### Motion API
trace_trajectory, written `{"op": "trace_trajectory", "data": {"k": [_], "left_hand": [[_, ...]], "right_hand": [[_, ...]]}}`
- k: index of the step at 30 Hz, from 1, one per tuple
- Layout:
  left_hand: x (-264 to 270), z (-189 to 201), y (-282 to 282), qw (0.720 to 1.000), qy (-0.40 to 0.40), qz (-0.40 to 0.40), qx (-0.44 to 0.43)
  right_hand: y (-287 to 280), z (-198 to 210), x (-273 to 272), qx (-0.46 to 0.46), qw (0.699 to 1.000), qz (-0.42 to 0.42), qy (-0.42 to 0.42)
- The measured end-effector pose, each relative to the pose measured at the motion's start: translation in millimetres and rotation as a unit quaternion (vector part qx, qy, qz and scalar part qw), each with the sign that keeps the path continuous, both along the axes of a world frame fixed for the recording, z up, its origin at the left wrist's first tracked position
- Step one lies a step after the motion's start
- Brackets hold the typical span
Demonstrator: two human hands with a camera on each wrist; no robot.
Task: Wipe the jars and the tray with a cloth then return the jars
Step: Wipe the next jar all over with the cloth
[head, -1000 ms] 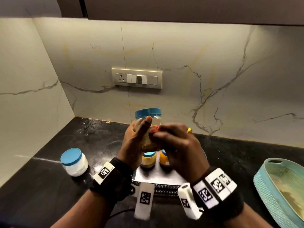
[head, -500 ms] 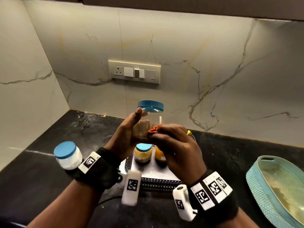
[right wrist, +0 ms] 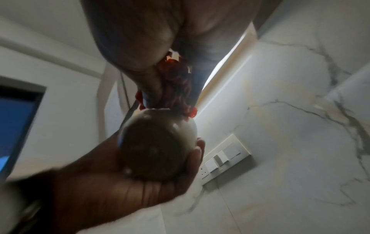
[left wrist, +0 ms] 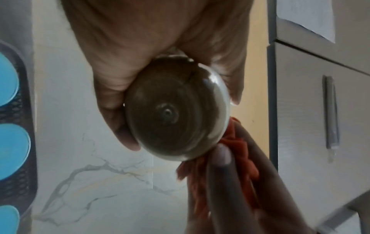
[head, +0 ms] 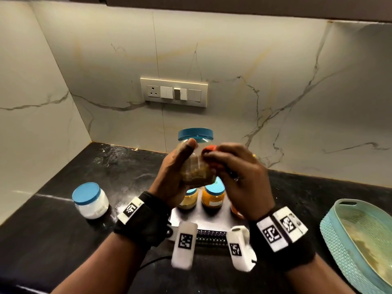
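My left hand grips a clear jar with a blue lid and brown contents, held up above the metal tray. Its round base shows from below in the left wrist view, and again as the jar base in the right wrist view. My right hand holds a bunched red cloth against the jar's right side; the same cloth touches the jar's edge. On the tray stand two yellow-filled jars with blue lids. A white-filled jar sits on the counter to the left.
A teal woven-pattern tray lies on the black counter at the right. A switch panel is on the marble wall behind. The counter ends in a corner at the left wall.
The jar has stayed raised above the tray while my right hand rubbed the red cloth along its side; the cloth now sits slightly higher. The camera shifted a little.
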State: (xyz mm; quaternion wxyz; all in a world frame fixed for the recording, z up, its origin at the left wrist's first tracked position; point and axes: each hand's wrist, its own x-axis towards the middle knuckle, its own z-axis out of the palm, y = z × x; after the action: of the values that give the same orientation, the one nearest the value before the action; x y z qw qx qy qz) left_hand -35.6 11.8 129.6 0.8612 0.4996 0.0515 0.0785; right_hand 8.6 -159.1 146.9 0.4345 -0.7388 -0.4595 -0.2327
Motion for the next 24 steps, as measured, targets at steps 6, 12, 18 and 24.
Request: {"op": "trace_trajectory", "data": {"k": [6,12,18,24], "left_hand": [[-5,-3,11,0.999,0.024,-0.022,-0.002],[-3,-2,2,0.999,0.007,-0.043,-0.007],[-5,-7,14,0.999,0.017,0.02,-0.042],[-9,-4,21,0.998,0.019,0.004,0.066]], "right_hand": [[-2,-9,-3,-0.049,0.996,0.045,-0.061],[5,9,15,0.029,0.998,0.009,0.06],[5,-22,-27,-0.041,0.993,0.064,-0.088],[1,-21,-11,-0.125,0.981,0.055,-0.137]]}}
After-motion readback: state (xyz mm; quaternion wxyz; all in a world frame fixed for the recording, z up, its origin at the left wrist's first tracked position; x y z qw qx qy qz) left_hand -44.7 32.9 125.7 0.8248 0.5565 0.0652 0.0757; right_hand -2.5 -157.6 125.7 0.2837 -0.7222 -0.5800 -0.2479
